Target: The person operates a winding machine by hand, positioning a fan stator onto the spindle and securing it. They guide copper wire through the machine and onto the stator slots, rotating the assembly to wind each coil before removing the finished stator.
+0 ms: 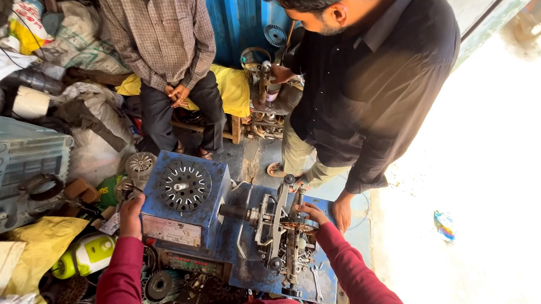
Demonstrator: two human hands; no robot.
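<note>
Here we brace our left hand (130, 215), fingers curled over the near-left edge of the blue winding machine (185, 200), steadying it, while our right hand (311, 213) pinches the brass gear (299, 226) on the mechanism at right.

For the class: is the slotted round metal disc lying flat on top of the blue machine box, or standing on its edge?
Flat. The slotted disc shows its full round face upward on the blue box, whose near edge the left hand touches.
</note>
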